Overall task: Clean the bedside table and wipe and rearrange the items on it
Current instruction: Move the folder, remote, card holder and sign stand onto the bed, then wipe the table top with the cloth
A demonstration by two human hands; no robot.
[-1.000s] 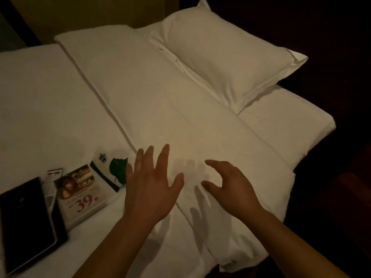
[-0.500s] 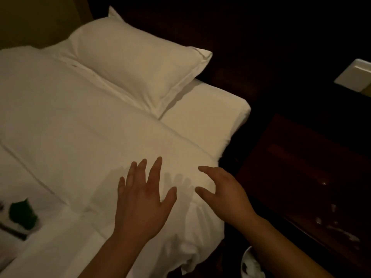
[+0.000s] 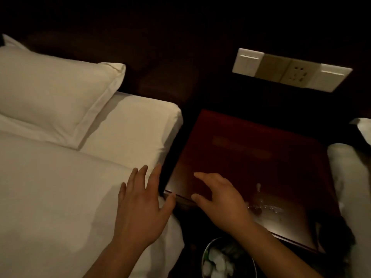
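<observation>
The dark reddish wooden bedside table (image 3: pixel 251 149) stands between two beds, its top bare of objects, with a wet, shiny patch (image 3: pixel 263 205) near its front right. My left hand (image 3: pixel 140 205) hovers over the white bed's corner, fingers spread, holding nothing. My right hand (image 3: pixel 218 199) is over the table's front left edge, fingers curled but apart, also holding nothing.
A white bed (image 3: pixel 60 197) with a pillow (image 3: pixel 54 91) fills the left. A second white bed (image 3: pixel 353 181) edges in at right. A switch and socket panel (image 3: pixel 291 70) is on the dark wall. A bin with white crumpled waste (image 3: pixel 222 259) sits below the table's front.
My view has swung right from the bed to the bedside table. The booklets and folder on the bed have left the view. Both hands moved right with it, still holding nothing.
</observation>
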